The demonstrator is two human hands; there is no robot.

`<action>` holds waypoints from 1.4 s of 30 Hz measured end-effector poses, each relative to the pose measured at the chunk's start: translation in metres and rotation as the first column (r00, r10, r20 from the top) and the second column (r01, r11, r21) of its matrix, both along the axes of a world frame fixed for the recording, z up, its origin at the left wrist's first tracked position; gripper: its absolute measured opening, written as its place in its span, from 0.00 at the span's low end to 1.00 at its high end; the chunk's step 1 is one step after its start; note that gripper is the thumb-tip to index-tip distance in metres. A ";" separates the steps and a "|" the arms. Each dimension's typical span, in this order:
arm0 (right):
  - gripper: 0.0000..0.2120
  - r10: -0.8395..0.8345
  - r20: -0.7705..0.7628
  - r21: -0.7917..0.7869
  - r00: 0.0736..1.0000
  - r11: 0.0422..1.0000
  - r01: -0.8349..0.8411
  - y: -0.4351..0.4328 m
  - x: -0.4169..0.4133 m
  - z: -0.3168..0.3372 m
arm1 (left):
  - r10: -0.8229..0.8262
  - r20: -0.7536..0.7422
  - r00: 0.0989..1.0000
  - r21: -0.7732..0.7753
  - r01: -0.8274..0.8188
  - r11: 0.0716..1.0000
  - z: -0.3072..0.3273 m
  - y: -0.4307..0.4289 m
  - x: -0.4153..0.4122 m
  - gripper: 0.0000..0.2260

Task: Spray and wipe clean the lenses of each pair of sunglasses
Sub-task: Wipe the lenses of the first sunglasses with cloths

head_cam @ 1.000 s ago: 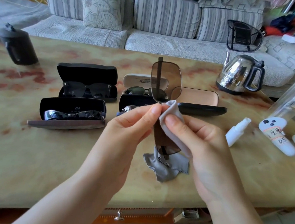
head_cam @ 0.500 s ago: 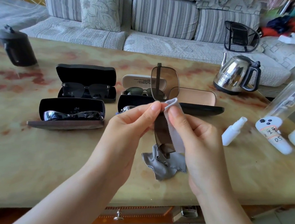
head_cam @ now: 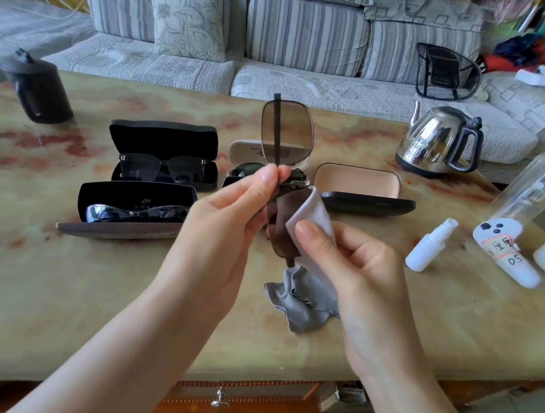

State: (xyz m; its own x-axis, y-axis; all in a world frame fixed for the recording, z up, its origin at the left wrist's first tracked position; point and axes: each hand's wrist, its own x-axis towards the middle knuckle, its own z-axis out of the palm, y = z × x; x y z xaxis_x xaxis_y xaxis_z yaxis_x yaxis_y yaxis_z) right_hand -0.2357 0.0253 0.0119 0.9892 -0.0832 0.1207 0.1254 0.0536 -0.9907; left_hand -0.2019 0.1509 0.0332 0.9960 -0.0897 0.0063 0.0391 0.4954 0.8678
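Note:
I hold a pair of brown-lensed sunglasses [head_cam: 287, 132] upright above the table, one lens on top, the other below. My left hand [head_cam: 227, 222] pinches the frame at the bridge. My right hand [head_cam: 351, 266] presses a grey cleaning cloth [head_cam: 312, 209] around the lower lens; the cloth's loose end [head_cam: 302, 301] hangs down onto the table. A small white spray bottle [head_cam: 431, 245] lies to the right. Black sunglasses [head_cam: 162, 167] sit in an open black case, mirrored ones [head_cam: 135, 214] in another, and a dark pair [head_cam: 248, 171] in a white case.
An empty open case with a tan lining [head_cam: 358, 184] lies behind my hands. A steel kettle [head_cam: 438, 141] stands at the back right, a black container [head_cam: 37, 90] at the back left. Clear and white bottles [head_cam: 504, 256] crowd the right edge. A sofa [head_cam: 279, 42] lies beyond the table.
My right hand with the cloth has slid down from the bridge onto the lower lens. My left hand's pinch has shifted up to the bridge. The glasses stay upright.

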 end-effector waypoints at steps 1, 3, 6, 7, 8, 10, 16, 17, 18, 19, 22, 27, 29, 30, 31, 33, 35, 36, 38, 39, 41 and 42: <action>0.07 0.015 -0.006 -0.008 1.000 1.000 -0.015 -0.001 -0.001 0.001 | 0.006 0.002 1.000 0.004 -0.006 1.000 0.000 0.000 -0.001 0.09; 0.08 0.009 -0.025 -0.029 1.000 1.000 -0.009 -0.003 0.000 0.003 | 0.017 0.009 1.000 0.025 -0.017 1.000 -0.002 -0.002 -0.003 0.09; 0.18 -0.045 -0.038 -0.059 0.998 0.997 0.043 -0.008 0.003 0.004 | 0.021 0.012 1.000 0.107 -0.022 0.994 -0.008 -0.007 -0.006 0.10; 0.20 -0.063 -0.037 -0.062 0.997 0.996 0.061 -0.009 0.003 0.005 | 0.010 0.010 1.000 0.134 -0.011 0.991 -0.009 -0.009 -0.007 0.11; 0.21 -0.079 -0.033 -0.064 0.996 0.995 0.077 -0.010 0.004 0.005 | 0.004 0.010 1.000 0.160 -0.005 0.987 -0.011 -0.010 -0.008 0.11; 0.21 -0.098 -0.022 -0.076 0.995 0.992 0.096 -0.012 0.004 0.007 | -0.003 0.023 1.000 0.208 -0.002 0.978 -0.012 -0.011 -0.009 0.13; 0.14 -0.024 -0.102 0.075 0.995 0.997 0.031 -0.017 0.005 0.013 | -0.072 0.135 0.988 0.306 0.027 0.951 -0.010 -0.008 -0.007 0.13; 0.14 -0.015 -0.104 0.083 0.994 0.996 0.024 -0.017 0.005 0.013 | -0.069 0.152 0.986 0.315 0.017 0.949 -0.009 -0.007 -0.007 0.12; 0.14 -0.011 -0.104 0.078 0.995 0.997 0.019 -0.016 0.005 0.013 | -0.066 0.160 0.985 0.325 0.011 0.946 -0.008 -0.006 -0.006 0.12; 0.15 -0.009 -0.102 0.067 0.995 0.998 0.016 -0.016 0.005 0.013 | -0.065 0.165 0.984 0.332 0.007 0.943 -0.008 -0.006 -0.005 0.11; 0.17 0.005 -0.092 0.041 0.996 0.999 -0.001 -0.016 0.006 0.013 | -0.036 0.173 0.984 0.312 -0.020 0.950 -0.008 -0.004 -0.003 0.10; 0.13 0.073 -0.122 -0.065 0.990 0.995 -0.082 -0.016 0.003 0.009 | 0.034 0.106 0.994 0.233 -0.058 0.971 -0.009 -0.002 0.000 0.14; 0.13 0.085 -0.133 -0.089 0.987 0.991 -0.097 -0.017 0.002 0.009 | 0.037 0.076 0.996 0.193 -0.051 0.980 -0.006 0.004 0.003 0.12; 0.13 0.092 -0.134 -0.091 0.987 0.990 -0.105 -0.017 0.001 0.010 | 0.030 0.057 0.998 0.175 -0.039 0.984 -0.004 0.006 0.005 0.12; 0.13 0.104 -0.133 -0.088 0.986 0.989 -0.116 -0.018 0.000 0.011 | 0.023 0.039 0.999 0.166 -0.029 0.986 -0.004 0.008 0.006 0.11; 0.13 0.126 -0.134 -0.081 0.983 0.987 -0.137 -0.017 0.000 0.013 | 0.013 0.015 1.000 0.175 -0.015 0.985 -0.003 0.009 0.006 0.10; 0.13 0.111 -0.144 -0.071 0.983 0.990 -0.122 -0.017 0.001 0.012 | 0.002 0.003 1.000 0.181 -0.002 0.983 -0.004 0.007 0.004 0.11; 0.13 0.087 -0.146 -0.062 0.985 0.993 -0.097 -0.017 0.002 0.011 | -0.007 0.003 1.000 0.178 0.006 0.984 -0.005 0.006 0.003 0.12; 0.17 0.038 -0.141 -0.033 0.989 0.999 -0.043 -0.017 0.004 0.011 | -0.032 0.005 0.999 0.173 0.030 0.984 -0.007 0.003 0.001 0.13; 0.19 0.017 -0.139 -0.015 0.990 1.000 -0.020 -0.017 0.006 0.011 | -0.050 0.009 0.999 0.177 0.047 0.983 -0.008 0.002 0.000 0.13; 0.20 -0.011 -0.142 0.036 0.990 0.999 0.017 -0.018 0.007 0.014 | -0.092 0.008 0.996 0.206 0.088 0.975 -0.011 -0.001 -0.003 0.15; 0.20 -0.020 -0.148 0.062 0.989 0.998 0.029 -0.018 0.008 0.016 | -0.117 -0.001 0.993 0.216 0.114 0.970 -0.012 -0.003 -0.004 0.15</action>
